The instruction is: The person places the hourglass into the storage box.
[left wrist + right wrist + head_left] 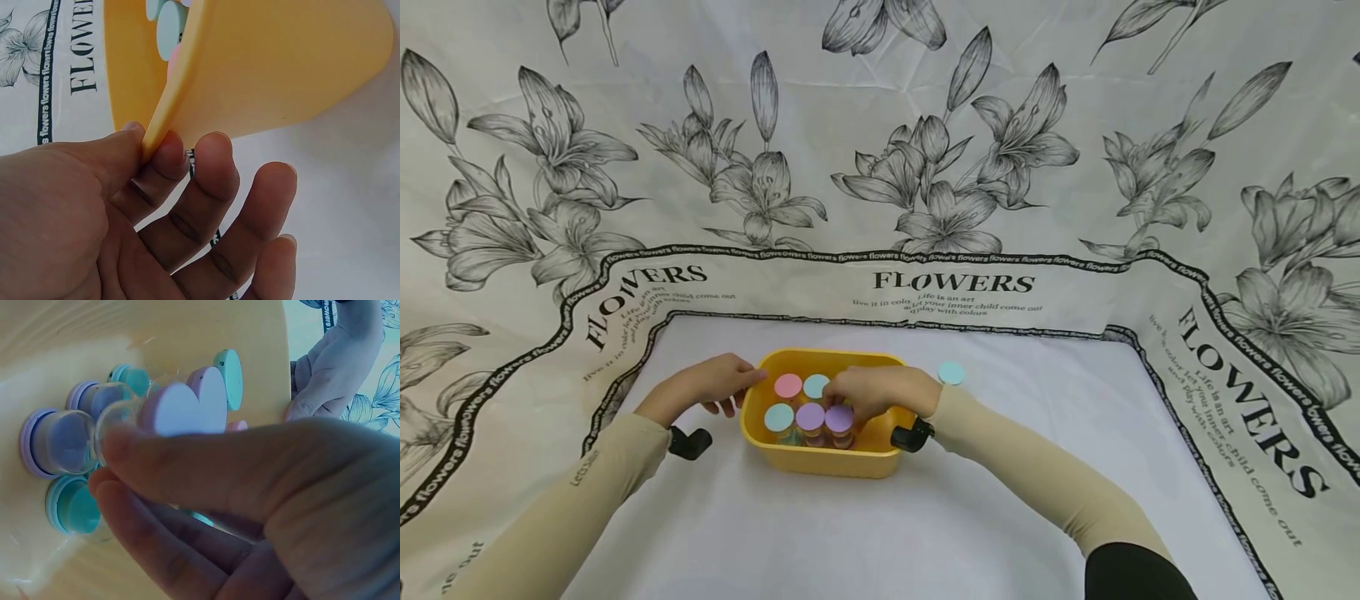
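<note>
A yellow plastic tub (820,461) stands on the white cloth with several sand timers in it, their round caps pink, light blue and purple. My left hand (722,386) pinches the tub's left rim between thumb and index finger, the other fingers loosely bent outside the wall (281,75). Inside the tub, my right hand (868,390) has its thumb and index finger around the clear bulb of a purple sand timer (172,409). Two purple caps (810,416) show side by side at the front, next to a light blue cap (778,417). Behind them are a pink cap (788,385) and another light blue cap (815,385).
Outside the tub, a light blue cap (951,372) shows on the cloth just beyond the right wrist. A white cloth (820,542) with a lettered, flower-printed border covers the table and rises behind. Black cameras (690,442) sit on both wrists.
</note>
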Demonstrator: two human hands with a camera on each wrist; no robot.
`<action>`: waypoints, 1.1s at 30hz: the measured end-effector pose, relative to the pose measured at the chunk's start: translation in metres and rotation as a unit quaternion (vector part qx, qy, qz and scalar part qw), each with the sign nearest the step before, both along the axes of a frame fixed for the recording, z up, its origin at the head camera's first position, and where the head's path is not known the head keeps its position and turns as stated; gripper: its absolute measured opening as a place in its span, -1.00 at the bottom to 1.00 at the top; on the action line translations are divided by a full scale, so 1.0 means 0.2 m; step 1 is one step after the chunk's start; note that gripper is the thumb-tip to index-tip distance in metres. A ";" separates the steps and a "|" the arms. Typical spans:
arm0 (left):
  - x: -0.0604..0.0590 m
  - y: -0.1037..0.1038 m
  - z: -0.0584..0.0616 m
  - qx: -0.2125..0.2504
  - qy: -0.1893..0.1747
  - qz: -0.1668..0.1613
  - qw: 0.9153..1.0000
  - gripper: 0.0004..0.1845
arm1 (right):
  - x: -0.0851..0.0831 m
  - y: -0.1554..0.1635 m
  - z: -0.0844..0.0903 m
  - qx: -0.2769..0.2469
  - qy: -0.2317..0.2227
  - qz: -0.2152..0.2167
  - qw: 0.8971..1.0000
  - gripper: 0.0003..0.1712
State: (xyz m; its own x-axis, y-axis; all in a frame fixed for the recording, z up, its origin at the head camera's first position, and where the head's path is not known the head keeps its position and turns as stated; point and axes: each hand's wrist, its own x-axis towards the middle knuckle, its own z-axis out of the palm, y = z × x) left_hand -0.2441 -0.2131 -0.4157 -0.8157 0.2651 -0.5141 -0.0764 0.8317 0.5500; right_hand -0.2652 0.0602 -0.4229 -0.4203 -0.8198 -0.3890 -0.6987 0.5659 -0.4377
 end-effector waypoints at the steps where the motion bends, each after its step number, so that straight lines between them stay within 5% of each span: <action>1: 0.00 0.00 0.00 0.000 0.000 0.000 1.000 -0.54 | 0.00 0.00 0.00 0.001 -0.001 0.000 1.000 -0.61; 9: -0.01 -0.01 -0.01 -0.001 0.001 0.000 1.000 -0.55 | 0.00 0.01 0.01 -0.003 -0.012 -0.001 1.000 -0.59; 18: 0.00 -0.01 0.00 0.001 -0.003 0.003 1.000 -0.56 | -0.02 0.09 0.09 -0.060 -0.086 -0.050 0.993 -0.58; 24: 0.00 0.00 -0.01 0.006 -0.004 0.007 1.000 -0.58 | -0.06 0.22 0.14 -0.112 -0.055 -0.044 0.991 -0.65; 33: 0.00 0.00 -0.02 0.006 0.000 0.007 1.000 -0.57 | -0.14 0.52 0.17 -0.190 0.003 -0.131 0.973 -0.63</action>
